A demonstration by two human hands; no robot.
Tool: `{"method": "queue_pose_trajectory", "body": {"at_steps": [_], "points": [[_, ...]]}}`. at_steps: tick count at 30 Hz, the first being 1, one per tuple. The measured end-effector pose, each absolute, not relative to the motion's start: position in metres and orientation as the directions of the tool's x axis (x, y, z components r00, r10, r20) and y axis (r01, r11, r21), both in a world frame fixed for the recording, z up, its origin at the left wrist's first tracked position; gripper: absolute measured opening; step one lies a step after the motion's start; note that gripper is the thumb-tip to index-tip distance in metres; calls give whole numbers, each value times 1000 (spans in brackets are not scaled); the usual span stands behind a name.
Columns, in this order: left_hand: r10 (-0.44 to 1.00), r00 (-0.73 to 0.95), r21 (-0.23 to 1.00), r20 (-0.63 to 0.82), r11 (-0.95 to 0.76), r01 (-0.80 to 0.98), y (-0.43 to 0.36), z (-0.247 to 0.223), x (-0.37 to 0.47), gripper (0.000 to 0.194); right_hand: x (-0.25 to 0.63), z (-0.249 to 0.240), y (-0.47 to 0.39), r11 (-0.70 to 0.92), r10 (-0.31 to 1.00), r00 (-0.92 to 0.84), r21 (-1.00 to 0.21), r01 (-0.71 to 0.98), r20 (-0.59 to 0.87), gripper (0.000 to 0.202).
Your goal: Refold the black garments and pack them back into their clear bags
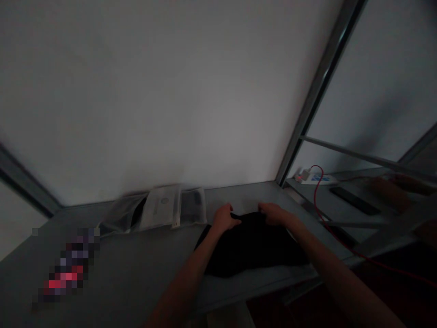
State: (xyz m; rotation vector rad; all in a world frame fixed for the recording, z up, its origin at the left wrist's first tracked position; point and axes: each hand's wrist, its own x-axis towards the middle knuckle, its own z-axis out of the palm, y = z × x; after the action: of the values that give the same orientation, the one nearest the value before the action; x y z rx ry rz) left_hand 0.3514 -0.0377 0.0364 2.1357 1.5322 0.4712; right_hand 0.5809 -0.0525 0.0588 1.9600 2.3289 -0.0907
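A black cloth garment (pixel 252 248) lies spread on the grey shelf top (pixel 153 269). It is too dark to make out which garment it is. At the left of its far edge my left hand (pixel 225 218) is closed on the fabric, thumb toward the middle. My right hand (pixel 274 214) grips the same edge a short way to the right, its fingertips partly hidden by the cloth. Frosted zip bags (pixel 160 207) lie to the left of my left hand, against the wall; one bears a printed mark.
A pixelated patch with red and dark colours (pixel 66 269) covers something at the left. To the right, past a metal post (pixel 317 86), are a white power strip (pixel 317 179), a dark flat object (pixel 355 200) and a red cable (pixel 316 200) running down.
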Motion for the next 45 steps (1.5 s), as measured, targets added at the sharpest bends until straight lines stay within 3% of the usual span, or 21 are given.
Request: {"method": "queue_pose_trajectory", "body": {"at_steps": [3, 6, 12, 15, 21, 26, 30, 33, 35, 37, 41, 45], "points": [[931, 366, 549, 11, -311, 776, -33, 32, 351, 25, 581, 67, -56, 154, 975, -140, 68, 986, -173, 41], [900, 431, 542, 69, -397, 741, -39, 34, 341, 25, 580, 73, -69, 164, 978, -150, 94, 982, -147, 29], [808, 558, 543, 190, -560, 626, -59, 45, 314, 33, 578, 62, -111, 334, 922, -364, 205, 920, 130, 39], [735, 628, 492, 255, -658, 570, -71, 44, 303, 33, 583, 51, -125, 348, 917, -371, 160, 924, 145, 45], [610, 735, 349, 297, -786, 511, -96, 38, 293, 28, 591, 52, -133, 233, 972, -232, -36, 972, 30, 45], [628, 707, 359, 326, -774, 522, -111, 39, 285, 28, 552, 62, -152, 357, 928, -352, -20, 934, 119, 58], [685, 633, 420, 360, -725, 546, -126, 35, 259, 31, 508, 52, -161, 489, 863, -443, -179, 854, 242, 44], [805, 335, 499, 490, -574, 649, -139, 33, 235, 26, 490, 32, -161, 483, 870, -428, -250, 839, 246, 55], [863, 107, 560, 493, -409, 721, -145, 35, 225, 19, 486, 17, -161, 483, 872, -434, -263, 835, 224, 59], [921, 10, 591, 390, -258, 765, -147, 37, 225, 16, 485, 6, -161, 487, 871, -440, -255, 836, 220, 58], [994, 45, 560, 104, -96, 823, -140, 36, 237, 27, 488, 2, -161, 488, 871, -443, -262, 833, 215, 58], [998, 49, 584, 31, -57, 810, -130, 31, 245, 41, 483, 12, -160, 462, 883, -406, -283, 841, 235, 54]]}}
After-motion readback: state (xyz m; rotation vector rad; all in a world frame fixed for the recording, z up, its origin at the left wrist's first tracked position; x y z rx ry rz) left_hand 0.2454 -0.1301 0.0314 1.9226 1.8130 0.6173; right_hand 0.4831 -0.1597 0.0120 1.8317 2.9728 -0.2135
